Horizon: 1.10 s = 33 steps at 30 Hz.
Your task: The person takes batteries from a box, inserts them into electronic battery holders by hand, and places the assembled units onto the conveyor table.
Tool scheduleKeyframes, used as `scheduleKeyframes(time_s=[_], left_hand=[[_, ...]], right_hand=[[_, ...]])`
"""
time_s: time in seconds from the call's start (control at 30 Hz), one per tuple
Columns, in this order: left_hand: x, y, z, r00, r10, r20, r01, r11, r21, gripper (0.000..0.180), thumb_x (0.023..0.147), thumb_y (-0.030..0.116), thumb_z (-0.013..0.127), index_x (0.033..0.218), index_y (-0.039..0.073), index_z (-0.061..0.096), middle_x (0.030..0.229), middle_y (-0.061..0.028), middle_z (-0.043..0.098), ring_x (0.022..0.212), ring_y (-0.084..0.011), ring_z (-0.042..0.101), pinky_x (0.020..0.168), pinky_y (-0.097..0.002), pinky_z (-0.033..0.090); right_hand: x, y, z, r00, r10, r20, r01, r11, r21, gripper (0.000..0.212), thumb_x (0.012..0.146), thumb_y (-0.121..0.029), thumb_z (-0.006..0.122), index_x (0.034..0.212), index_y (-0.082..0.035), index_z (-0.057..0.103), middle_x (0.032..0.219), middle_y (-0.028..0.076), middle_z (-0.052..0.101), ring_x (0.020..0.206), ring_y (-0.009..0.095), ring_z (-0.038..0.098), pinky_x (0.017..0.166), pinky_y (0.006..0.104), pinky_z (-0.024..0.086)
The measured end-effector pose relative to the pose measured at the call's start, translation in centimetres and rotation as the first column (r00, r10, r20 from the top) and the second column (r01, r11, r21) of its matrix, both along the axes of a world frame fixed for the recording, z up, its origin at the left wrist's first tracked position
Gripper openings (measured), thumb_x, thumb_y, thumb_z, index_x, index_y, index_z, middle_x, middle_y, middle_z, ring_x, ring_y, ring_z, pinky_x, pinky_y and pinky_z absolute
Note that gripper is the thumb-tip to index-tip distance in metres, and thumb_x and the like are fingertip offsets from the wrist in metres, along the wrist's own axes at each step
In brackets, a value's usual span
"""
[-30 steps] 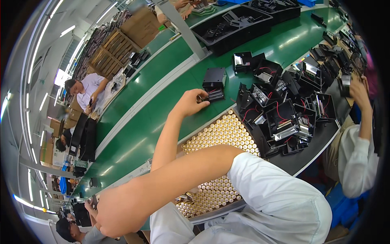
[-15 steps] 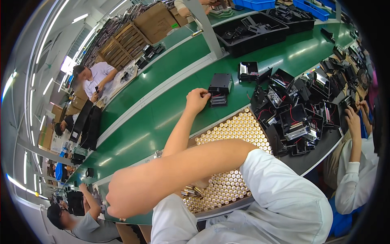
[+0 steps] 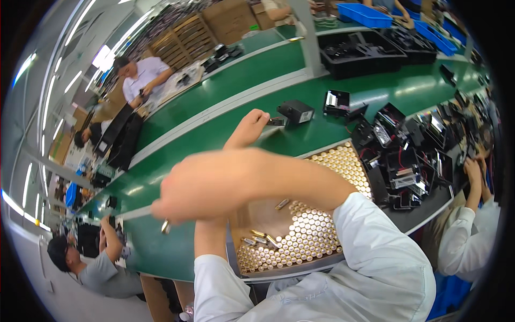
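Observation:
My left hand [image 3: 251,127] is closed, its fingertips pinching a small dark holder [image 3: 277,122] that sits against a black box-shaped device [image 3: 298,111] on the green table. My right arm crosses over the left forearm, and the right hand [image 3: 206,185] is smeared by motion. A gold-ended battery [image 3: 166,226] pokes out below that hand, seemingly gripped, though the fingers are mostly hidden. Beneath my arms lies a shallow carton [image 3: 257,214] with many upright gold-topped batteries [image 3: 316,236]. Several loose batteries [image 3: 259,239] lie on their sides in it.
Black open housings [image 3: 402,166] with red wires are heaped at the right, beside a co-worker's hand [image 3: 472,172]. Another open housing [image 3: 336,102] stands beyond the device. Black bins [image 3: 359,67] and a blue tray [image 3: 365,16] stand farther back. People sit at the left.
The black device has turned and tilted, with my left hand still at its holder. My right hand has risen slightly and moved right, uncovering more of the carton. The whole view has shifted.

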<state>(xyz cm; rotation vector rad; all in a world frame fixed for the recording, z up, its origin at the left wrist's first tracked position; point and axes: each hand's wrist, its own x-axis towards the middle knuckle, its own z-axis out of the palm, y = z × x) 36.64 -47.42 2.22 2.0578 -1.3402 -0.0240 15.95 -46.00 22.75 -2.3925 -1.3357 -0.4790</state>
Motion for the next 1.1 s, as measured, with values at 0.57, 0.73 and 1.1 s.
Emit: scheduleKeyframes(time_s=[0.57, 0.73, 1.1], left_hand=[[-0.7, 10.5, 2.7, 0.324, -0.366, -0.873, -0.315, 0.828, -0.464, 0.03, 0.1, 0.02, 0.055, 0.124, 0.002, 0.056, 0.107, -0.0131, 0.066, 0.09, -0.0215, 0.066, 0.075, -0.0338, 0.057], [-1.1, 10.7, 4.6, 0.155, -0.421, -0.894, -0.411, 0.796, -0.445, 0.031, 0.101, 0.025, 0.053, 0.122, 0.003, 0.053, 0.106, -0.0155, 0.065, 0.087, -0.0241, 0.066, 0.073, -0.0344, 0.057], [1.0, 10.4, 1.6, 0.584, 0.006, -0.812, -0.611, 0.662, -0.434, 0.031, 0.098, 0.018, 0.056, 0.124, 0.005, 0.047, 0.109, -0.0202, 0.058, 0.091, -0.0294, 0.062, 0.076, -0.0476, 0.059]], right_hand=[[13.0, -7.9, -7.4, 0.766, -0.571, -0.296, 0.545, 0.82, -0.173, 0.022, 0.076, -0.003, 0.069, 0.097, -0.005, 0.074, 0.082, 0.011, 0.071, 0.065, 0.028, 0.061, 0.065, 0.0383, 0.052], [13.9, -6.9, -8.1, 0.777, -0.525, -0.346, 0.52, 0.846, -0.117, 0.024, 0.076, -0.001, 0.068, 0.1, -0.004, 0.074, 0.08, 0.009, 0.071, 0.063, 0.026, 0.06, 0.064, 0.0378, 0.052], [15.5, -7.2, -8.7, 0.494, -0.17, -0.852, 0.68, 0.687, 0.257, 0.014, 0.089, -0.005, 0.059, 0.085, 0.006, 0.067, 0.07, 0.01, 0.067, 0.057, 0.015, 0.06, 0.055, 0.0294, 0.053]])
